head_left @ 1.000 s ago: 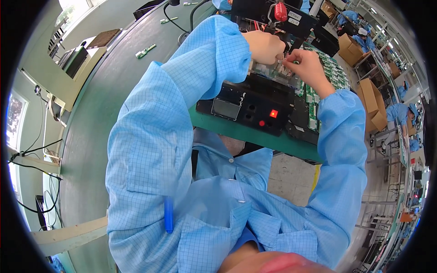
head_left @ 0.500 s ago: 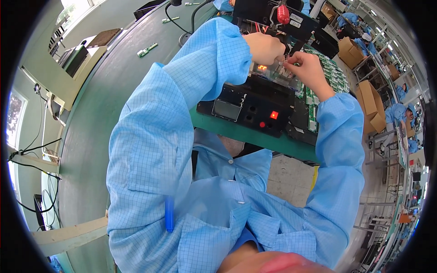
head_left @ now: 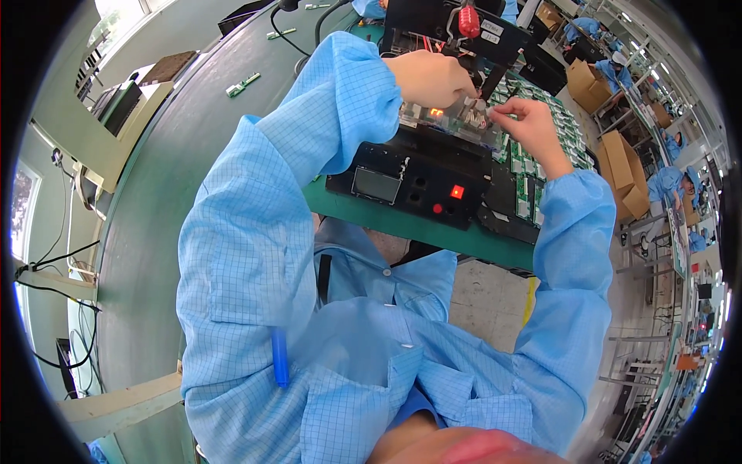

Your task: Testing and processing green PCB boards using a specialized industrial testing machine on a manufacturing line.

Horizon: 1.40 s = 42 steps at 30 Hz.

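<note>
Over a black test fixture [head_left: 421, 182] with a small grey screen, a lit red square and a red button, both my hands work at its clear plastic top [head_left: 456, 124]. My left hand [head_left: 433, 79] is curled, its fingertips pointing down at the top's far right part; what they hold, if anything, is hidden. Just right of it, my right hand [head_left: 532, 130] pinches thumb and forefinger together at the top's right edge. Something small and pale may be between them, too small to name. Orange lit digits [head_left: 437, 113] glow below my left hand.
A red-handled toggle clamp [head_left: 468, 22] rises behind the fixture. Many green circuit boards [head_left: 568, 131] lie to the right. One board [head_left: 243, 85] is on the green-topped table [head_left: 166, 209] at left. Cardboard boxes [head_left: 622, 174] stand beyond the right side.
My right hand has drawn slightly right, widening the gap between the two hands' fingertips. My left hand stays curled over the fixture. The whole view has shifted a little.
</note>
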Each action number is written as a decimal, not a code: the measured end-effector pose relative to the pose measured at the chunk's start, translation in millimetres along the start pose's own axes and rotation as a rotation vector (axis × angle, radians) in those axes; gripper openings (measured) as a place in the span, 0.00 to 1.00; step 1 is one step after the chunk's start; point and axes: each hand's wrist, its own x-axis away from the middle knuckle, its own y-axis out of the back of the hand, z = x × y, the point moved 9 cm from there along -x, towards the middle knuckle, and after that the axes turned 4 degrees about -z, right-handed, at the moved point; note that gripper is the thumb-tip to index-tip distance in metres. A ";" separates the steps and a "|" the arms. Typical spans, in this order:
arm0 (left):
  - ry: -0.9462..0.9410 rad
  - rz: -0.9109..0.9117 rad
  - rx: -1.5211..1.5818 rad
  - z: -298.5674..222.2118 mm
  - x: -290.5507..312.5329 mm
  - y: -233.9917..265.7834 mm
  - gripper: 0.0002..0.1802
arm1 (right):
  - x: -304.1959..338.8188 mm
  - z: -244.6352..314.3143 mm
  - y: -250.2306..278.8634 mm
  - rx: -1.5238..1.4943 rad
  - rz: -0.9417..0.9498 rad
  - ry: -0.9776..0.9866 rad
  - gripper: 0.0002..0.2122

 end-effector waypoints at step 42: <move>-0.008 0.030 0.169 28.2 -24.4 -26.3 0.29 | -19.4 29.7 -16.2 -0.024 -0.008 0.186 0.08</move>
